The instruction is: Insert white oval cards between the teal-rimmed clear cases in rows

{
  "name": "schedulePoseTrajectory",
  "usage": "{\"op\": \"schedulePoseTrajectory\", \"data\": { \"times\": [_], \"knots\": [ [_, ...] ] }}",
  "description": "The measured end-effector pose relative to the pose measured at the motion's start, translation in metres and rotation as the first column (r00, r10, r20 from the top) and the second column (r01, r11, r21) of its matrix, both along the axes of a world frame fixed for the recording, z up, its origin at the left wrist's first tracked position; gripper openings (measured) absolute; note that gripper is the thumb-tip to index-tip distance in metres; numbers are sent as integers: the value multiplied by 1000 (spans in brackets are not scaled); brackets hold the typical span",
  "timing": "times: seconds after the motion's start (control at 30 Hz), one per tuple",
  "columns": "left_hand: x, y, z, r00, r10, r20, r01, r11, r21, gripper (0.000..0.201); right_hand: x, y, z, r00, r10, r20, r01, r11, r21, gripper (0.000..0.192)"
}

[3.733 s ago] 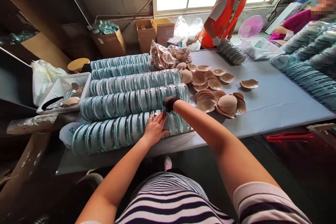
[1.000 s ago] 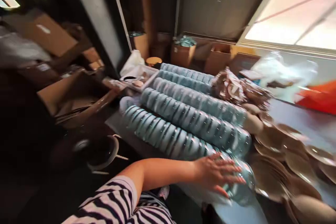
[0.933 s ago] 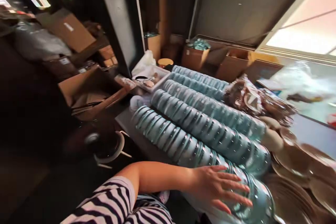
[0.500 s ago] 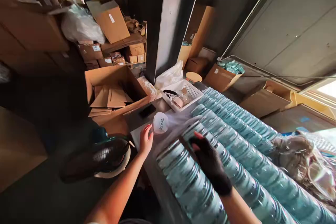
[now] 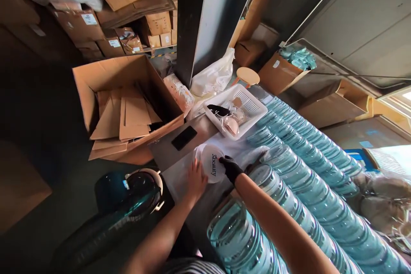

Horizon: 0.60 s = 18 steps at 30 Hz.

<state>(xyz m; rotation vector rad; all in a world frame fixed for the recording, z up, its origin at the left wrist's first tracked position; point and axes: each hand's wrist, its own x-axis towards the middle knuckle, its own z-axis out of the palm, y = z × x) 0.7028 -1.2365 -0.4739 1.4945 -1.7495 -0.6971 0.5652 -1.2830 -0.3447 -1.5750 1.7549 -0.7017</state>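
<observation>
A round white disc [image 5: 213,163] with dark lettering lies over the sheet-covered tabletop in front of me. My right hand [image 5: 230,168], in a black glove, pinches the disc's right edge. At its left edge rests my bare left hand [image 5: 196,177], fingers stretched out and slightly apart, touching the rim. A pale curved edge shows behind the disc, too unclear to name. To the right, long rows of nested clear bluish plastic pieces [image 5: 308,188] lie under and beside my right forearm.
Beyond the disc are a black phone [image 5: 184,138] and a white basket [image 5: 257,109] with bagged items. A cardboard box [image 5: 112,72] with flat cardboard pieces stands left, by a pillar [image 5: 208,21]. A stool [image 5: 248,75] is behind. A dark rounded object [image 5: 128,201] sits lower left.
My right hand has moved left from above the clear plastic rows onto the disc's edge. My left hand stays at the disc's left side. The view has shifted closer and lower.
</observation>
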Motion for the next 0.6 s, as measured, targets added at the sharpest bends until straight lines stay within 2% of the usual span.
{"op": "schedulePoseTrajectory", "data": {
  "times": [0.1, 0.17, 0.2, 0.27, 0.33, 0.4, 0.43, 0.5, 0.53, 0.6],
  "knots": [
    [5, 2, 11, 998, -50, -35, 52, 997, 53, 61, -2, -4, 1, 992, -81, 98, 74, 995, 73, 30],
    [16, -3, 22, 989, -4, -149, 10, 999, 40, 71, 5, -4, 10, 997, -73, -28, 74, 997, 23, 28],
    [23, -7, 28, 972, 35, -231, -32, 999, 19, 77, 11, -4, 16, 988, -24, -153, 22, 1000, -16, 29],
    [37, -20, 40, 916, 92, -390, -109, 994, -22, 80, 24, -3, 29, 911, 147, -385, -168, 985, -23, 29],
    [47, -34, 47, 868, 96, -487, -127, 991, -31, 63, 34, -4, 37, 808, 322, -493, -369, 929, 1, 29],
    [52, -47, 48, 838, 116, -534, -135, 991, 3, 38, 34, -6, 37, 774, 382, -505, -471, 880, -56, 34],
    [52, -52, 46, 822, 138, -553, -146, 989, 30, 31, 31, -8, 33, 808, 348, -476, -454, 882, -125, 41],
    [50, -59, 43, 791, 174, -587, -160, 984, 76, 31, 22, -13, 21, 926, 194, -323, -277, 931, -236, 52],
    [48, -61, 41, 787, 165, -594, -146, 986, 81, 37, 18, -15, 13, 971, 100, -216, -152, 959, -237, 54],
    [44, -62, 39, 803, 108, -586, -89, 994, 60, 50, 15, -17, -2, 997, -68, -37, 61, 985, -159, 56]
  ]
}}
